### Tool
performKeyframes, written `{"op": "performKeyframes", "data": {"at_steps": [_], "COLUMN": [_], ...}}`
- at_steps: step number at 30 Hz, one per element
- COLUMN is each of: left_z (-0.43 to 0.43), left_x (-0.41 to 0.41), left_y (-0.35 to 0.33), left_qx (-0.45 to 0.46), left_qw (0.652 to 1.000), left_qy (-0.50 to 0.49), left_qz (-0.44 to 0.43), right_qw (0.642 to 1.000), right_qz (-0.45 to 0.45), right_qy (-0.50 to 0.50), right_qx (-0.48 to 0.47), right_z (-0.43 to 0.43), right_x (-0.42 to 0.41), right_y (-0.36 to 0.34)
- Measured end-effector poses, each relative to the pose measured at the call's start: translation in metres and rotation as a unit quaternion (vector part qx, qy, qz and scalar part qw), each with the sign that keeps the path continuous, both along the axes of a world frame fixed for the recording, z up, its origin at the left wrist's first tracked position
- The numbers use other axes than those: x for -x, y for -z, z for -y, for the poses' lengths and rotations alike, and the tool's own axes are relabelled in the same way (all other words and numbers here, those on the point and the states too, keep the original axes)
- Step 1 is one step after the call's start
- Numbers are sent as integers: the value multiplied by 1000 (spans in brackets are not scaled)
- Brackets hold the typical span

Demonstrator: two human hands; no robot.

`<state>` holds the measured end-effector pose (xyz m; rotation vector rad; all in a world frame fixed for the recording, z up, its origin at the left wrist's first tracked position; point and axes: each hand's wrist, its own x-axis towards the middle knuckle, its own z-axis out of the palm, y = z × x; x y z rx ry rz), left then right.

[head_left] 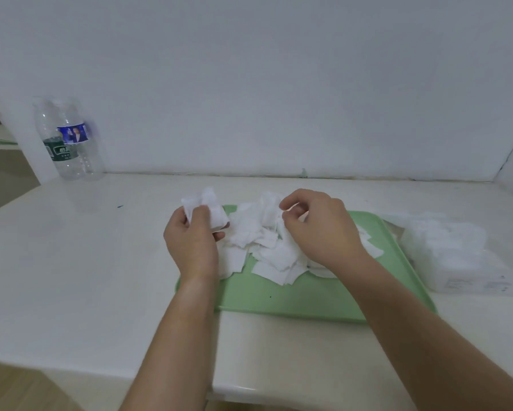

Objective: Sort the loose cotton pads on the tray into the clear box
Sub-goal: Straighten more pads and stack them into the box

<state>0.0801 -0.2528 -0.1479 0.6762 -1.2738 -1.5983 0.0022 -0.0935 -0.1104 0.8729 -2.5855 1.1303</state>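
Observation:
A heap of loose white cotton pads (pixel 267 247) lies on the pale green tray (pixel 308 298) in the middle of the white table. My left hand (pixel 193 241) holds a small stack of pads (pixel 207 206) above the tray's left end, thumb and fingers curled round it. My right hand (pixel 317 226) is over the heap, its thumb and forefinger pinching a pad at the top of the pile. The clear box (pixel 456 256), holding white pads, stands just right of the tray.
Two clear plastic water bottles (pixel 68 137) stand at the back left by the wall. The white wall runs along the table's far edge (pixel 279 175). The table's front edge (pixel 243 387) is near my forearms.

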Motion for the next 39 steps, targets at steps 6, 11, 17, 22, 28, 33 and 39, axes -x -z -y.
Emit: {"op": "performKeyframes", "data": {"at_steps": [6,11,17,22,28,33,39], "left_z": [-3,-3,-4,-5,-10,-15,-23], "left_x": [0,2,1,3,3,0,-6], "left_y": [1,4,3,5,4,-2,-8], "left_qx": [-14,2,18,46,73,76,60], "left_qw": [1000,999,999,997,992,981,963], "left_qy": [19,28,38,40,83,170,262], "left_qz": [9,18,26,39,57,45,39], "right_qw": [966,930,980,992,960,934,948], "right_qz": [-92,-141,-84,90,171,231,190], "right_qy": [-13,42,7,-16,-69,-177,-227], "right_qx": [-240,-337,-182,81,212,209,114], "right_z": [33,46,33,7,-8,-8,0], "right_x": [-6,-4,5,15,26,22,17], "right_y": [8,18,11,-2,-10,-15,-21]}}
